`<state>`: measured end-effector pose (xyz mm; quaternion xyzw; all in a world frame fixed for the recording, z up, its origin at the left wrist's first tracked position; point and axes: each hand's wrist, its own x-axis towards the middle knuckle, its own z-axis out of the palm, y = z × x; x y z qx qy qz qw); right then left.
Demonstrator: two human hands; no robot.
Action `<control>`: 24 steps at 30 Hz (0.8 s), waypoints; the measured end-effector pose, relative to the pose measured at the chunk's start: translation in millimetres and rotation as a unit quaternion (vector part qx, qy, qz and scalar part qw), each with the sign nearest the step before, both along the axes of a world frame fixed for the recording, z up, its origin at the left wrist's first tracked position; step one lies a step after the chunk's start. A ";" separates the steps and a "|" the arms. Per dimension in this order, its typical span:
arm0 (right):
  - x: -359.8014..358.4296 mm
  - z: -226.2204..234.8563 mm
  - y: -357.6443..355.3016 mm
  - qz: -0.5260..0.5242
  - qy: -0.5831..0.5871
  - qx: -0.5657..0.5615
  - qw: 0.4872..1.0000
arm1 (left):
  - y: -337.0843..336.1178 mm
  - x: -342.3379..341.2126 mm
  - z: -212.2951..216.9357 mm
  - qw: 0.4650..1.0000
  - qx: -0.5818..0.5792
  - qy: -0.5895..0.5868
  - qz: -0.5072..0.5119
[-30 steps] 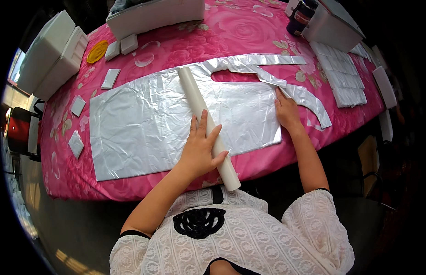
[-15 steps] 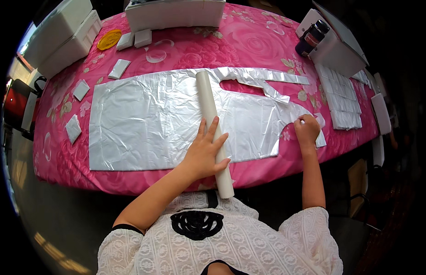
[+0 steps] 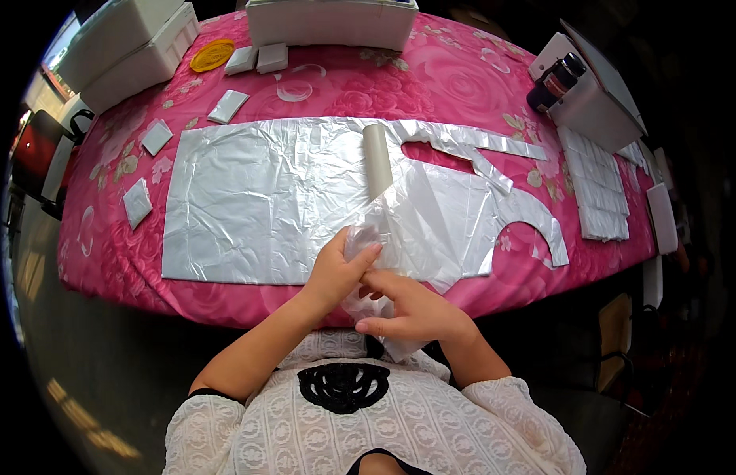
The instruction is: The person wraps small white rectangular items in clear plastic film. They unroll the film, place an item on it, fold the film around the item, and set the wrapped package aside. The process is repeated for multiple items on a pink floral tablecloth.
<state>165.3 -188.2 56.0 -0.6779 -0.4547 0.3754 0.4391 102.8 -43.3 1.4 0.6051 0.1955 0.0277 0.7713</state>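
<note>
A stack of thin, silvery-white plastic aprons (image 3: 233, 206) lies flat across the table, neck loop and ties at the right. A pale tube (image 3: 376, 158) rests across it; its near part is hidden under a lifted sheet of clear plastic film (image 3: 415, 229). My left hand (image 3: 336, 269) is closed on the gathered film at the stack's near edge. Just right of it, touching or nearly so, my right hand (image 3: 423, 309) has curled fingers with the film bunched between them and the thumb.
Small folded white packets (image 3: 228, 106) lie at the left and back. Folded plastic bundles (image 3: 593, 186) lie in a row at right, near a dark bottle (image 3: 556, 81) and a white box (image 3: 605, 103). White foam boxes (image 3: 328, 25) and a yellow coil (image 3: 212, 55) stand behind.
My right hand came from the right-hand tie to the middle, bringing a film sheet over the tube. My left hand left the tube and took hold of the film. The view shifted slightly.
</note>
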 end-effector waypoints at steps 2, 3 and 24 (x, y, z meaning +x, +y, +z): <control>-2.2 2.1 1.7 0.046 0.068 -0.010 0.997 | 11.4 -7.5 -5.2 0.999 -0.027 -0.001 0.019; -3.0 -4.5 2.6 0.025 0.066 0.012 0.997 | 17.3 -11.5 -9.5 0.999 -0.040 -0.001 0.028; -7.3 -31.7 14.3 -0.216 0.074 0.003 0.974 | 31.3 -24.8 -10.2 0.985 -0.042 -0.073 0.151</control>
